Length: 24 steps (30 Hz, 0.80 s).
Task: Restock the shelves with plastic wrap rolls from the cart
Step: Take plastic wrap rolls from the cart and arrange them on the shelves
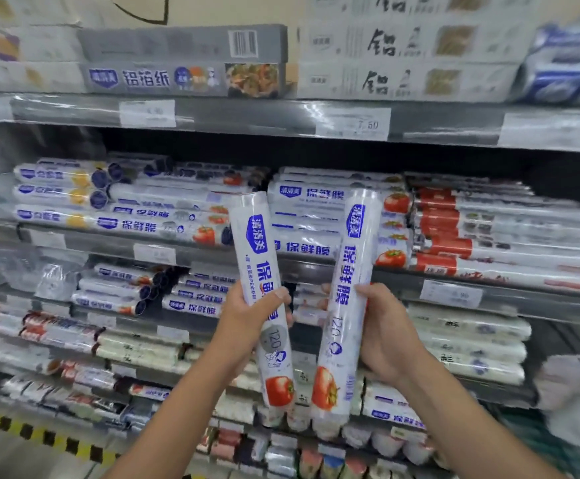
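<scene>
We hold one roll upright in each hand, left hand (247, 316) curled round the left roll (262, 295), right hand (383, 326) round the right roll (347, 302), probably ready for the shelf (316, 264) beyond.

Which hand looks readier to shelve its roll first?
Likely the right hand; the right roll stands directly before the matching tomato-label stack, while the left hand holds the left roll just beside it.

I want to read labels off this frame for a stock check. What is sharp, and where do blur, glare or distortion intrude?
Head view: left roll and right roll, gripped by left hand and right hand, are sharpest, print legible; stock near the edges smears; price tags blur; glare streaks the shelf strip; wide-angle lens bows shelves.
</scene>
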### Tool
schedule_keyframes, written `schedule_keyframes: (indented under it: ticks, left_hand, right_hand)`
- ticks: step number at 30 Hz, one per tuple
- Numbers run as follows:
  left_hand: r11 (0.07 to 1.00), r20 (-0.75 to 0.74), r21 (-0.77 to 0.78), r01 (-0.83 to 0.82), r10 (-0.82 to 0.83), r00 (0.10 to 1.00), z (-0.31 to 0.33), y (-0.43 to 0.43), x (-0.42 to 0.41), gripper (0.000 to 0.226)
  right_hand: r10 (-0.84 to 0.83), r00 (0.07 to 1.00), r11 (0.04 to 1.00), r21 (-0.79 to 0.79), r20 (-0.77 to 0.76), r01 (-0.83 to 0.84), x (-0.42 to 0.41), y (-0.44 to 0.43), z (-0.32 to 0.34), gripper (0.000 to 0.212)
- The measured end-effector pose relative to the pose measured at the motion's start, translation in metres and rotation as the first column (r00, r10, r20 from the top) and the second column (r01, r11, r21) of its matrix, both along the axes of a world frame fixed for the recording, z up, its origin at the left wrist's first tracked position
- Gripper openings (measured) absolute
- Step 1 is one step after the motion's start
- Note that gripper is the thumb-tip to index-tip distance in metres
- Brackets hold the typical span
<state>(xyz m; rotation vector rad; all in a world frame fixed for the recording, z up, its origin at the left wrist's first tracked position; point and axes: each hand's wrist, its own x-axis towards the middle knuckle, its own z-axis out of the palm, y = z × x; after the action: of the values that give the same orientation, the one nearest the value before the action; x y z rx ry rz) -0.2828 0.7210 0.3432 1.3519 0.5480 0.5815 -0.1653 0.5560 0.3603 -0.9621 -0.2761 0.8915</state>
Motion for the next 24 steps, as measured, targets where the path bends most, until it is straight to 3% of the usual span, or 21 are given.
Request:
schedule_keyframes:
  ticks: [3,7,12,15,17,21,24]
  left_hand:
    - [0.995,0.006,-0.018,0.099,-0.099,0.995,0.007,0.017,0.007,0.057]
    - [0.982,0.046,-0.03,0.187,-0.186,0.981,0.012,0.038,0.012,0.026]
    - [0.971,0.084,-0.035,0.238,-0.234,0.968,0.007,0.064,0.014,0.024]
    - [0.967,0.109,-0.055,0.25,-0.243,0.964,0.003,0.077,0.016,0.025]
    - [0.964,0.129,-0.072,0.255,-0.245,0.961,0.0,0.085,0.017,0.027]
    - [0.961,0.16,-0.083,0.264,-0.248,0.955,0.001,0.095,0.016,0.023]
    - [0.958,0.184,-0.115,0.264,-0.241,0.953,0.005,0.099,0.014,0.017]
  right_hand:
    - [-0.088,0.995,0.993,-0.079,0.046,0.092,-0.002,0.013,0.003,0.046]
    - [-0.16,0.975,0.974,-0.138,0.153,0.181,-0.006,0.027,0.01,0.052]
    - [-0.181,0.944,0.949,-0.204,0.277,0.242,-0.015,0.038,0.02,0.043]
    - [-0.162,0.89,0.928,-0.241,0.427,0.285,-0.008,0.041,0.032,0.043]
    - [-0.097,0.808,0.893,-0.308,0.581,0.329,0.0,0.041,0.052,0.041]
    - [0.251,0.495,0.736,-0.496,0.832,0.46,0.036,0.045,0.105,0.042]
    - [0.537,0.219,0.586,-0.547,0.815,0.599,0.073,0.062,0.131,0.075]
